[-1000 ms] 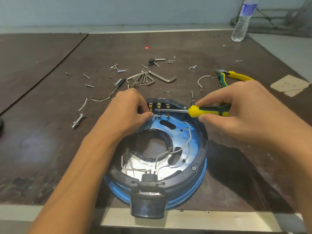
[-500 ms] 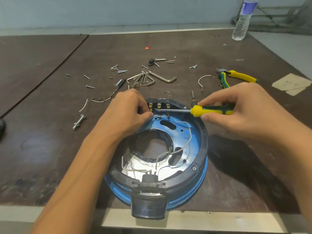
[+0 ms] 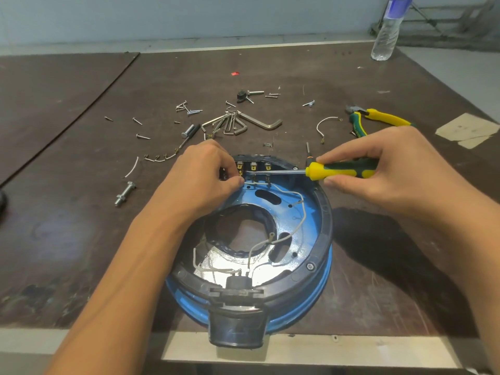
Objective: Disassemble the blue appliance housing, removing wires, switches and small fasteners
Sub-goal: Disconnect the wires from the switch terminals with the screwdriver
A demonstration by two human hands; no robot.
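Note:
The round blue appliance housing (image 3: 315, 220) with a black rim lies open-side up at the table's near edge. White wires (image 3: 295, 231) loop across its inside. A black switch block with brass terminals (image 3: 253, 167) sits at its far rim. My left hand (image 3: 201, 177) pinches a white wire at the leftmost terminal. My right hand (image 3: 378, 169) grips a yellow-and-green screwdriver (image 3: 338, 170), held level. The screwdriver's tip rests at that same terminal.
Loose screws (image 3: 189, 110), a hex key set (image 3: 238, 123), a bolt (image 3: 124, 193), cut wire pieces (image 3: 324, 125) and yellow-green pliers (image 3: 378, 119) lie beyond the housing. A water bottle (image 3: 388, 31) stands at the far right. Tape patches (image 3: 465, 129) lie at the right.
Both hands stay at the terminal block. A white wire now shows pulled out by my left fingers below the terminals. The screwdriver stays level, almost unmoved.

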